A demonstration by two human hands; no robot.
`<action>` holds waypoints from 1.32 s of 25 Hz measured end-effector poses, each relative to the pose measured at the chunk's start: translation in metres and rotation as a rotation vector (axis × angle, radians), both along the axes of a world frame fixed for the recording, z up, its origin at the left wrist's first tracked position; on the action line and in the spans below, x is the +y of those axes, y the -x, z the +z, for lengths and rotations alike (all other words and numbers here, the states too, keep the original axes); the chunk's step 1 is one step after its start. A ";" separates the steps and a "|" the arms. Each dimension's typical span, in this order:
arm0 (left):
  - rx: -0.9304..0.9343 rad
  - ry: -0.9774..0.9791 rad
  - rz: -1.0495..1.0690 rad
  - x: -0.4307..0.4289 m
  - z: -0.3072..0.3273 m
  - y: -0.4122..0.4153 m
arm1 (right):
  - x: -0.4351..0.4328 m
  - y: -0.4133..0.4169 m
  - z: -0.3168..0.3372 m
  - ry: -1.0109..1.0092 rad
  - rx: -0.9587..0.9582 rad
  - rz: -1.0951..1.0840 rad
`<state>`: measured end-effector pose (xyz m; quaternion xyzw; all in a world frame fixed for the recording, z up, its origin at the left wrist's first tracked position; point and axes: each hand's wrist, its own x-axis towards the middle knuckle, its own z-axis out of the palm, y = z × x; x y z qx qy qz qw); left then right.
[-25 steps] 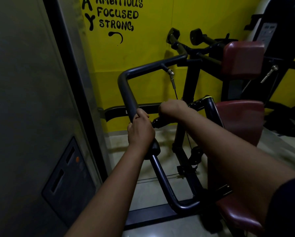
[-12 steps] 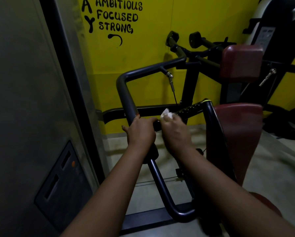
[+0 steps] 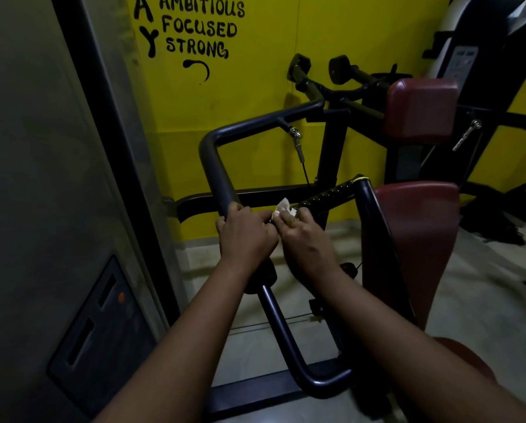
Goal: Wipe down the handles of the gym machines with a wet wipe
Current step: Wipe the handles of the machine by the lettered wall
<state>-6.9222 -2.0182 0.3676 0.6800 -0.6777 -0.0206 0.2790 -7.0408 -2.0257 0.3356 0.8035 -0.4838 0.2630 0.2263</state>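
Note:
A black tubular machine arm [image 3: 216, 166] bends down toward me, and my left hand [image 3: 245, 235] grips it just above its thick end grip. A textured black handle [image 3: 332, 193] runs from there up to the right. My right hand [image 3: 306, 236] holds a crumpled white wet wipe [image 3: 284, 207] around the near end of that handle, touching my left hand. Most of the wipe is hidden under my fingers.
A grey metal cabinet [image 3: 57, 209] with a black edge stands close on the left. The machine's maroon seat pads [image 3: 420, 111] are on the right, with a yellow wall [image 3: 255, 87] behind. Pale floor [image 3: 484, 300] shows to the right.
My right hand slid down the textured handle from its middle to the near end beside my left hand, and the white wipe came into sight. My left hand kept its hold.

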 end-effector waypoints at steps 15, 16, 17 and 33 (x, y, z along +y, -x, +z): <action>-0.153 -0.002 0.021 -0.011 -0.010 0.002 | -0.012 0.000 0.017 -0.002 -0.768 -0.373; -0.158 0.005 0.022 -0.011 -0.010 0.002 | -0.005 -0.010 0.013 -0.089 -0.860 -0.325; -0.164 0.011 0.023 -0.012 -0.010 0.001 | 0.001 -0.018 0.008 -0.179 -1.001 -0.270; -0.077 -0.069 -0.276 -0.026 -0.013 0.005 | -0.032 0.004 0.031 -0.766 -2.354 -0.233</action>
